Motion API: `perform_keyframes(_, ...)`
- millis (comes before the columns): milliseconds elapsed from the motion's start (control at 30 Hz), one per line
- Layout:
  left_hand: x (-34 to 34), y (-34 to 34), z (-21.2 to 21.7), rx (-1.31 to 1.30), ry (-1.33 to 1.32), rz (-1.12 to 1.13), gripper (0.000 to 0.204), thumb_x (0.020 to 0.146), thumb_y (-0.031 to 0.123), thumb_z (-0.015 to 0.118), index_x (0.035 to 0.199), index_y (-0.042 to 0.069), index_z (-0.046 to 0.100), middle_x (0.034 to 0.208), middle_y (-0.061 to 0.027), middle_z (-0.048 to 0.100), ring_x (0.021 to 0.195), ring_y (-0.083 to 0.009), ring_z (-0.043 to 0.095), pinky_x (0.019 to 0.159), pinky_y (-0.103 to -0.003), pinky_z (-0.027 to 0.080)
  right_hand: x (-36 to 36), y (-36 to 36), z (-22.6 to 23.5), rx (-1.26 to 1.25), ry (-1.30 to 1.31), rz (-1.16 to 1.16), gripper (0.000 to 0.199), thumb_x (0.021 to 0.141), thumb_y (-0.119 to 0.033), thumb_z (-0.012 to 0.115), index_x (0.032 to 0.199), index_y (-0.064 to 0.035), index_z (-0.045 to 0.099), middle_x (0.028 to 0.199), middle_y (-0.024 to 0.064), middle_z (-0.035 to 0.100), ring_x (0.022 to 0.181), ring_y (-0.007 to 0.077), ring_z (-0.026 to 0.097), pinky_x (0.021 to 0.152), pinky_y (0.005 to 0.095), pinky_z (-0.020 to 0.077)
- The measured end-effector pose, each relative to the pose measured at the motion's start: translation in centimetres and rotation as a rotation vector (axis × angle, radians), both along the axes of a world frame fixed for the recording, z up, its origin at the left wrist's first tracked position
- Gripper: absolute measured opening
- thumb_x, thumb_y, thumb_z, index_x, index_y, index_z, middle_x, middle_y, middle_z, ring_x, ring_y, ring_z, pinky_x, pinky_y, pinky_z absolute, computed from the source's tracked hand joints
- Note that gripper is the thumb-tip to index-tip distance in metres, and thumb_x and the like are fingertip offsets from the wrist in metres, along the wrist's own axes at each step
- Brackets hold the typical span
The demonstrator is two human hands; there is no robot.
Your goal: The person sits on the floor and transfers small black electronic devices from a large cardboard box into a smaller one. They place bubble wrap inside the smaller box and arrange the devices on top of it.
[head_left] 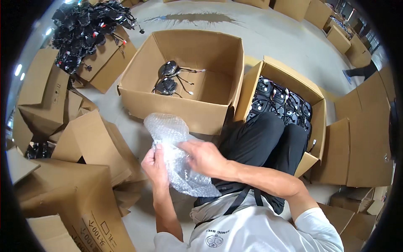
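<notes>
A clear sheet or bag of bubble wrap point(191, 178) lies over my lap, its upper end rising toward the large box. My left hand point(155, 165) grips its left edge, thumb on top. With fingers curled, my right hand point(203, 156) closes on the wrap near its middle. Whether anything lies inside the wrap I cannot make out. Beyond it stands an open cardboard box point(174, 104) with two black round devices point(167, 85) with cables inside. Beside my knees, another open box point(317, 90) is filled with several similar black devices point(273, 94).
A heap of black wrapped parts with cables point(84, 33) rests on cartons at the far left. Cardboard boxes point(79, 197) crowd my left side. Tall cartons point(365, 134) stand at the right. A person's leg point(363, 71) shows at the far right. The floor point(268, 38) has a dark patch.
</notes>
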State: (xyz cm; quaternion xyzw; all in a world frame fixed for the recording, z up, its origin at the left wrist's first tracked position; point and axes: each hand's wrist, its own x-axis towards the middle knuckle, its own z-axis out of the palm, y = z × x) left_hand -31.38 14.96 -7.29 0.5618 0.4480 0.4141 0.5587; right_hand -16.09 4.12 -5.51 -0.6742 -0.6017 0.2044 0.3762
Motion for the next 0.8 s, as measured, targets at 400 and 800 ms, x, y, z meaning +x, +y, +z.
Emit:
perform_keyframes(400,-2.4,0.6,0.8,0.692,0.958,-0.163,0.049,0.091,0.038,0.076,0.111,-0.007,0.071,0.083,-0.0134,0.073,0.072,-0.0332,0.068,0.069,-0.043,0.054,10.5,-3.9,7.0,-0.039,0.208,-0.267,0.023,0.09,-0.015,0.068,0.103,0.0038,0.07,0.088,0.0242,0.07,0.085,0.0369,0.071,0.079,0.0424,0.0544)
perform_keyframes(800,7.9,-5.1,-1.7,0.527,0.332,-0.25,0.041,0.085,0.008,0.07,0.124,-0.003,0.064,0.119,-0.0233,0.067,0.111,-0.0394,0.065,0.098,-0.046,0.049,14.3,-6.5,13.1,0.143,0.011,-0.178,0.025,0.084,0.002,0.066,0.109,0.0049,0.069,0.092,0.0149,0.074,0.087,0.0169,0.071,0.082,0.0319,0.0564)
